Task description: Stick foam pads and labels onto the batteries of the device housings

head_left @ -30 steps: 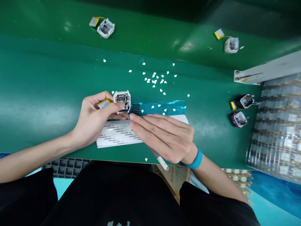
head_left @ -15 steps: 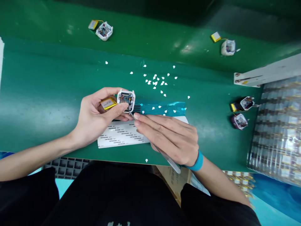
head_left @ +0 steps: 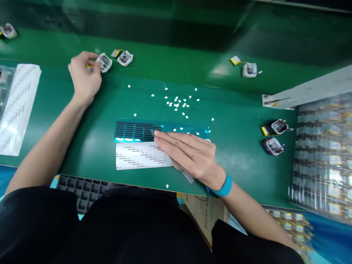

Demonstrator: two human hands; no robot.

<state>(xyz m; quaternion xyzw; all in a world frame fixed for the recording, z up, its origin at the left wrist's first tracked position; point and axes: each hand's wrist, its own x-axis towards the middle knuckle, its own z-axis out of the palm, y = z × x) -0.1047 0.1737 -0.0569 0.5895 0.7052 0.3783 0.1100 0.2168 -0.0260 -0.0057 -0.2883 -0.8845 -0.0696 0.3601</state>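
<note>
My left hand (head_left: pixel 84 73) is stretched to the upper left, its fingers closed on a white watch case (head_left: pixel 105 63) with its circuit side up. A bit of yellow battery shows between the fingers. Beside it on the bench lies another white watch case (head_left: pixel 125 58), wired to its own yellow-edged battery (head_left: pixel 115 53). My right hand (head_left: pixel 189 154) grips metal tweezers (head_left: pixel 184 173), whose tips hover at the right part of a blue film sheet (head_left: pixel 117 139) bearing rows of black strips. Below the film is a white printed backing sheet (head_left: pixel 137 156), partly under my right hand.
Small white round stickers (head_left: pixel 176 105) are scattered mid-bench. Further cases lie around: a white one (head_left: pixel 249 69), two dark ones (head_left: pixel 279 126) at right, one (head_left: pixel 8 30) far left. Stacked clear trays (head_left: pixel 321 157) stand right. A white printed sheet (head_left: pixel 20 106) lies left.
My left hand has carried the white watch case from the middle to the upper left, away from the tweezers, uncovering the black strips. The right hand stays nearly in place. The view has shifted.
</note>
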